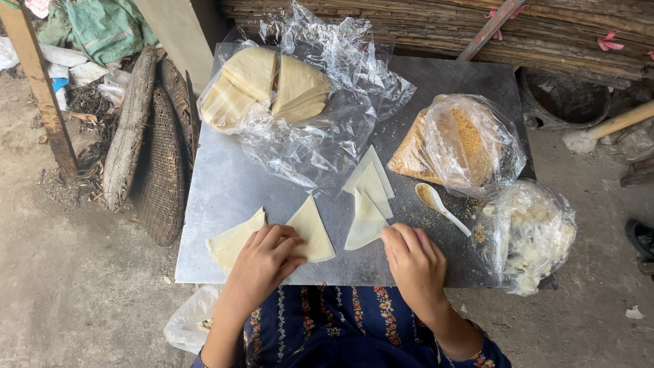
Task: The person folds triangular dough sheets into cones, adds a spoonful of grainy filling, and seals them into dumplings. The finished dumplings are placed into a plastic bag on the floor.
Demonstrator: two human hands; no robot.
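Note:
My left hand (262,262) lies flat on a pale folded dough sheet (235,242) near the front edge of the metal table (218,184); a triangular piece (312,230) pokes out beside its fingers. My right hand (414,262) rests fingers-down at the lower corner of another triangular dough piece (364,228). Two or three more thin triangles (371,178) overlap just beyond it. A white spoon (439,204) holding brown crumbs lies to the right of them.
A clear plastic bag (320,129) with stacked folded dough sheets (262,85) spreads across the table's back. A bag of brown crumbs (453,146) and a bag of white filling (528,235) sit at the right. Woven baskets (160,170) lean at the left.

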